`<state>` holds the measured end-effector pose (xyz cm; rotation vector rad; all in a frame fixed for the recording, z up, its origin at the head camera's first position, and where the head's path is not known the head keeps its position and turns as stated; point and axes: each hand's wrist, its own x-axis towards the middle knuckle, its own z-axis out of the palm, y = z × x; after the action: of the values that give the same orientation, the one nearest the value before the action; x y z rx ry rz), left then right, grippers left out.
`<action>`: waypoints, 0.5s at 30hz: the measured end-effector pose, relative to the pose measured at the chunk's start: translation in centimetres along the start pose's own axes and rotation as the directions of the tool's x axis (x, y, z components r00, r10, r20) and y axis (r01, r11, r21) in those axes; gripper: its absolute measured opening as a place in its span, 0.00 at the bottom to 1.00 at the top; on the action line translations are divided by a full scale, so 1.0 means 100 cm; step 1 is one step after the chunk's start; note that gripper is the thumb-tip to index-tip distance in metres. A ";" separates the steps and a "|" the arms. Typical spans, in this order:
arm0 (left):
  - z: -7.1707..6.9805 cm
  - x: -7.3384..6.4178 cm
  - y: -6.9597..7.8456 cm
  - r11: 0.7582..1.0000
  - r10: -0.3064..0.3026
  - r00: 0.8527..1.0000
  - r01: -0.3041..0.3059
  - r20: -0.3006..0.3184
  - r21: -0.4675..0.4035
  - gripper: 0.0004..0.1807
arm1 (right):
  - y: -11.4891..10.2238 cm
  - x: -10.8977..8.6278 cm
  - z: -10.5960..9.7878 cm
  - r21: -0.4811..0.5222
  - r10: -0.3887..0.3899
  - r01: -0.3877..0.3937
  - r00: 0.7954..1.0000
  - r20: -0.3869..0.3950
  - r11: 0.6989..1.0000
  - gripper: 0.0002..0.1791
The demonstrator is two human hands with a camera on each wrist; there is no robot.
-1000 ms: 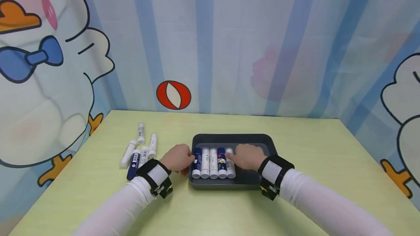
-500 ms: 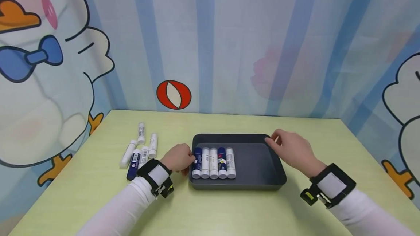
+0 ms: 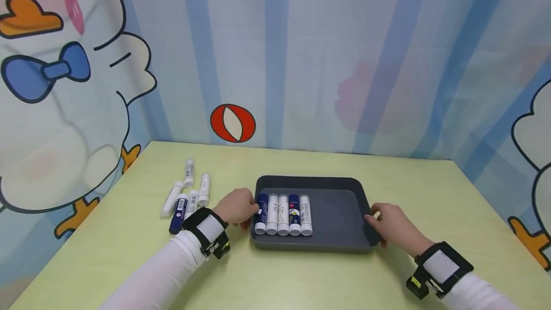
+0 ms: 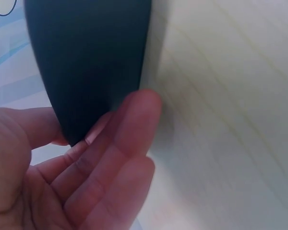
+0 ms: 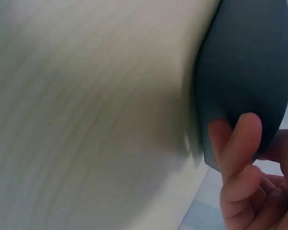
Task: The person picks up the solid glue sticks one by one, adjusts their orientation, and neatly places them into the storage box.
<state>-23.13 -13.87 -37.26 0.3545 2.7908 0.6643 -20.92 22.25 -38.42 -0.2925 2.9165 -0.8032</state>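
Five loose sticks (image 3: 204, 189) lie at the left of the table (image 3: 318, 281), near the left hand (image 3: 236, 206), whose thumb and fingers pinch the tray's left wall, while in the tray (image 3: 340, 219), mid-table, five row sticks (image 3: 283, 214) lie side by side, probably set close to curb rolling. The right hand (image 3: 398, 228) pinches the opposite wall, presumably balancing the hold. Only the wrist views show fingers against the outer walls; only the head view shows the sticks.
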 end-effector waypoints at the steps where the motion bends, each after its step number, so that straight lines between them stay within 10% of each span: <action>1: 0.000 0.000 0.000 1.000 0.000 1.000 0.000 0.000 0.001 0.16 | -0.001 0.000 0.001 0.002 -0.002 0.002 1.000 0.000 1.000 0.12; 8: 0.000 0.001 -0.004 0.999 0.004 1.000 -0.005 -0.013 -0.045 0.18 | -0.003 -0.001 0.003 0.012 0.006 -0.006 1.000 -0.009 1.000 0.09; 15: -0.025 -0.015 -0.019 0.959 0.017 0.996 -0.042 -0.092 -0.281 0.20 | -0.004 0.000 0.001 -0.006 -0.004 0.004 1.000 -0.009 1.000 0.08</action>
<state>-22.74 -16.94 -35.71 0.3155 2.7217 1.0953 -20.79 21.81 -38.31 -0.2955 2.9283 -0.7989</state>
